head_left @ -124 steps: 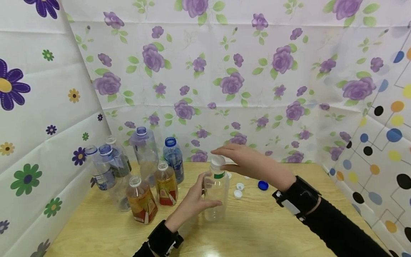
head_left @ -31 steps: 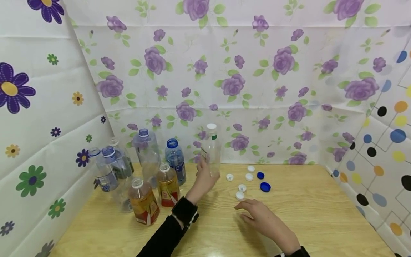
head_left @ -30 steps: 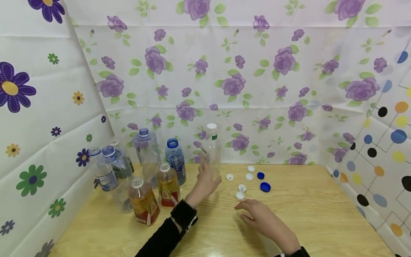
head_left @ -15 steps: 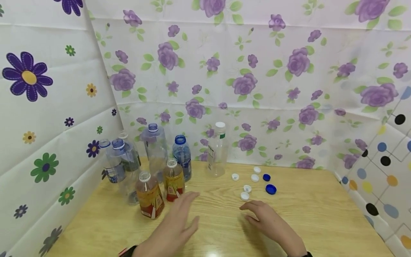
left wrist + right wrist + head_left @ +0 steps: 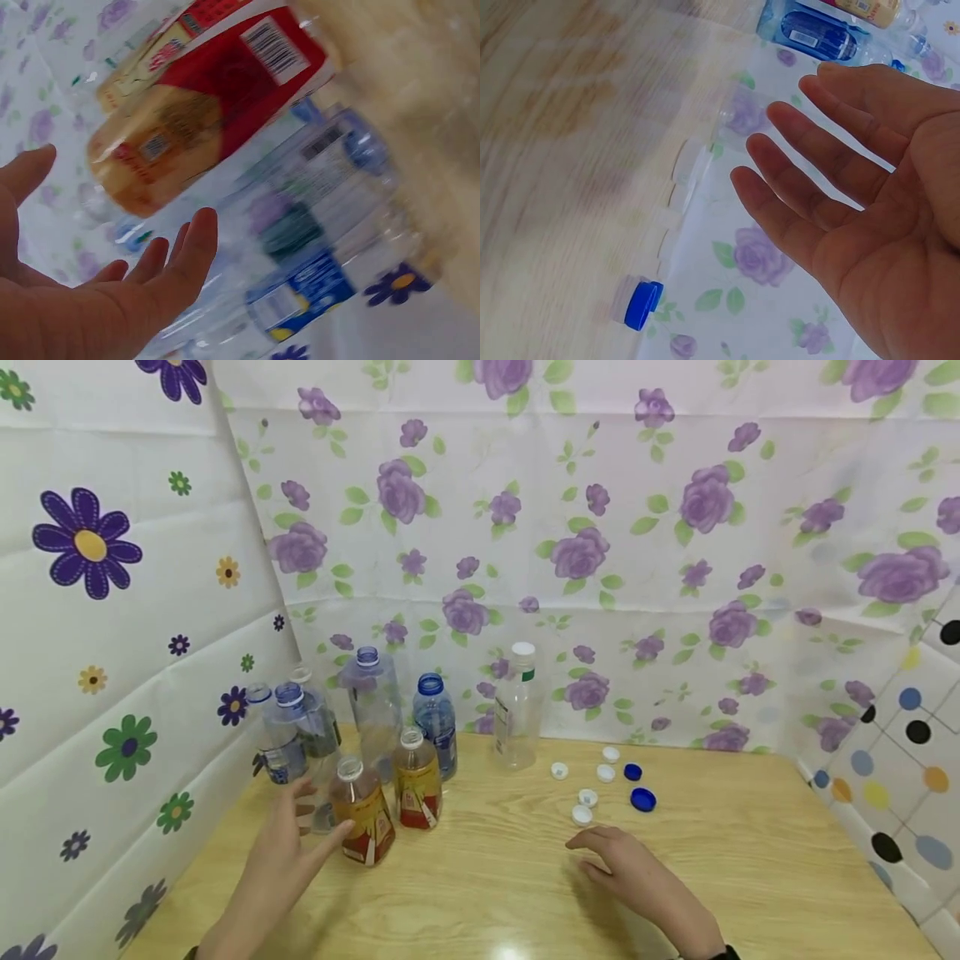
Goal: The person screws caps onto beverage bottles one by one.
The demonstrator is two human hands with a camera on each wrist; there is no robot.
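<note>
My left hand (image 5: 273, 860) is beside the front bottle with an orange and red label (image 5: 365, 818), fingers spread and thumb apart. In the left wrist view a gap shows between the fingertips and that labelled bottle (image 5: 217, 112); nothing is in the hand. My right hand (image 5: 637, 877) hovers low over the table at the right, fingers loosely bent and holding nothing. Just beyond its fingertips lies a white cap (image 5: 582, 815). Near the back cloth a clear bottle (image 5: 517, 718) stands upright with a white cap on.
A second orange-labelled bottle (image 5: 418, 785), a blue bottle (image 5: 437, 727), a tall clear bottle (image 5: 372, 710) and several other uncapped bottles crowd the left side. Loose white caps and two blue caps, one larger (image 5: 642, 799), lie right of centre. Patterned cloth (image 5: 480, 527) encloses the wooden table.
The right hand has left the capped bottle's top and come down to the right. The left hand has set that bottle at the back, released it and moved left to the front orange-labelled bottle.
</note>
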